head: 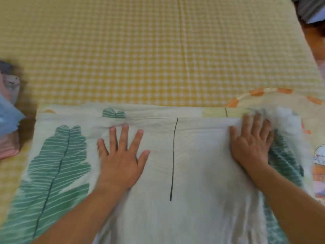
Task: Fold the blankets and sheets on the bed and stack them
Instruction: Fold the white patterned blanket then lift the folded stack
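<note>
On a bed (158,50) covered in yellow-and-white check, a person presses a leaf-print sheet (193,173) flat with both bare hands. At the far left edge of the scene a small heap of pink, blue and grey cloth (8,111) sits beside the sheet's left end, too blurred to say whether it is folded. The sheet lies across the near half of the bed, its long axis running left to right, its far edge a straight doubled line just beyond the fingertips. The left hand (121,155) rests palm down near the middle of the sheet, fingers (124,136) spread wide and gripping nothing, their tips touching the fold line. The right hand (251,147) lies flat near the sheet's right end, fingers likewise splayed and holding nothing, with cloth bunched just past them. Further right, another patterned cloth with orange markings (263,93) pokes out from beneath the sheet. The next fold probably turns on that left-right axis: the left end, with its large green leaf, lies well outside the left hand, while the right hand is already close to its end.
</note>
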Action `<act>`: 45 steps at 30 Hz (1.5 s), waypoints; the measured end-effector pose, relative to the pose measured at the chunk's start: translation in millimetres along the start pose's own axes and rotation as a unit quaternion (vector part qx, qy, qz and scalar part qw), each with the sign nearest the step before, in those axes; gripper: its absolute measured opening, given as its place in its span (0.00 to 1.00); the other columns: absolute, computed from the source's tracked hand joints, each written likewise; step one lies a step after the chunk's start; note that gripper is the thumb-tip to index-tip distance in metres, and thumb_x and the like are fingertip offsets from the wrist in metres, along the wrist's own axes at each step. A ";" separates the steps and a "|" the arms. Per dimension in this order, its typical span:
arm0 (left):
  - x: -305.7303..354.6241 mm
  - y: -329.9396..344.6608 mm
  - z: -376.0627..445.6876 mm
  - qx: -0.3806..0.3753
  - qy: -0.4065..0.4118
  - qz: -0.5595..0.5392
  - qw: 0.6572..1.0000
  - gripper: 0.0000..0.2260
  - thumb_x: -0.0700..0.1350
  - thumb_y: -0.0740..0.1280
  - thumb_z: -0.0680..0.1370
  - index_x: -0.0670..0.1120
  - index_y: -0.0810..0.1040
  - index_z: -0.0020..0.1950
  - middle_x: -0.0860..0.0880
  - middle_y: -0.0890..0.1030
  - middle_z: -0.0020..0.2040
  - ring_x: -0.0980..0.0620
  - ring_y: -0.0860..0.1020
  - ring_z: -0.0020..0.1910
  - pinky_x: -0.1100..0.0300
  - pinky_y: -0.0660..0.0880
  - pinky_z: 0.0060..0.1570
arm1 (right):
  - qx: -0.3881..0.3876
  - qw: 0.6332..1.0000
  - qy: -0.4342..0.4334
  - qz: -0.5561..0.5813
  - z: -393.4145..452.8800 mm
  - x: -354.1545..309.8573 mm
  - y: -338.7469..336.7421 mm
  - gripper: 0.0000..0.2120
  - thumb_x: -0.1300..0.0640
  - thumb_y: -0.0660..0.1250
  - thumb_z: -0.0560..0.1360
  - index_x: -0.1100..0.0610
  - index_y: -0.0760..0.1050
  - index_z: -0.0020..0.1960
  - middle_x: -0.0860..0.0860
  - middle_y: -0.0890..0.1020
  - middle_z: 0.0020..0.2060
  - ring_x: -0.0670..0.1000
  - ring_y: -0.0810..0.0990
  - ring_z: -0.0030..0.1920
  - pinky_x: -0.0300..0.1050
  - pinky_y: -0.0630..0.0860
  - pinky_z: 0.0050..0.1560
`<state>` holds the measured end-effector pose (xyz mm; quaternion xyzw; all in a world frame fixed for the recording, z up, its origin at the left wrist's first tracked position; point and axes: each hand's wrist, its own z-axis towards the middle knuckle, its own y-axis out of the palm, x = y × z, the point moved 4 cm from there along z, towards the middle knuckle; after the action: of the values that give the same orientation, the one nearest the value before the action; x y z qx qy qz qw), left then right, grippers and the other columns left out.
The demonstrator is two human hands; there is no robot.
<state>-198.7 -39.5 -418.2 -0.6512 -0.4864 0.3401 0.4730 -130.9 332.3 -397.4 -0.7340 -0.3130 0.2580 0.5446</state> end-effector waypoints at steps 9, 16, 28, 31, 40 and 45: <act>-163.9 -32.8 37.4 -0.013 -0.126 -0.049 0.991 0.31 0.66 0.39 0.82 0.57 0.46 0.83 0.44 0.43 0.84 0.39 0.42 0.82 0.35 0.42 0.78 | 0.020 0.996 -0.065 0.052 -30.9 -64.0 -15.9 0.32 0.38 0.45 0.81 0.49 0.45 0.82 0.53 0.44 0.81 0.56 0.40 0.81 0.60 0.39 0.79; -112.6 -34.0 -153.0 0.047 -0.054 -0.057 0.996 0.29 0.62 0.52 0.82 0.57 0.54 0.82 0.43 0.48 0.84 0.38 0.43 0.82 0.39 0.39 0.78 | -0.005 0.938 -0.337 0.085 -226.1 -209.2 8.3 0.29 0.40 0.48 0.83 0.50 0.53 0.81 0.56 0.50 0.81 0.60 0.44 0.81 0.63 0.47 0.78; -194.7 3.3 -226.1 -0.063 -0.338 -0.395 0.852 0.32 0.67 0.65 0.78 0.51 0.62 0.76 0.49 0.78 0.59 0.39 0.78 0.62 0.46 0.74 0.56 | 0.006 0.998 -0.020 0.060 -245.3 3.1 -0.8 0.24 0.49 0.57 0.79 0.56 0.65 0.73 0.59 0.65 0.74 0.60 0.59 0.75 0.59 0.55 0.75; -197.7 -2.4 -232.1 -0.145 -0.390 -0.410 0.812 0.28 0.67 0.66 0.76 0.46 0.72 0.64 0.46 0.80 0.54 0.39 0.80 0.54 0.47 0.73 0.50 | 0.025 0.969 0.141 0.201 -313.4 10.6 -11.8 0.13 0.53 0.60 0.81 0.59 0.71 0.61 0.57 0.73 0.57 0.60 0.70 0.58 0.55 0.67 0.57; -186.3 -36.2 -235.6 -0.004 -0.245 -0.090 0.965 0.26 0.48 0.75 0.73 0.45 0.69 0.68 0.30 0.72 0.62 0.25 0.72 0.58 0.32 0.72 0.53 | 0.030 0.547 0.494 0.675 -304.1 148.8 6.7 0.24 0.40 0.68 0.76 0.50 0.75 0.67 0.53 0.83 0.60 0.54 0.83 0.57 0.52 0.81 0.52; -16.2 -11.6 -226.0 -0.084 0.088 -0.089 0.989 0.29 0.58 0.54 0.80 0.54 0.59 0.82 0.38 0.58 0.80 0.34 0.54 0.79 0.35 0.54 0.76 | 0.028 0.602 0.442 0.665 -263.3 180.8 5.7 0.18 0.58 0.73 0.74 0.52 0.79 0.64 0.52 0.84 0.57 0.55 0.84 0.56 0.56 0.81 0.53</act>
<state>-3.0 -118.4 -334.9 -0.6698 -0.5259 0.1964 0.4859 181.0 297.0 -337.7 -0.7487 0.5476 0.2016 0.3146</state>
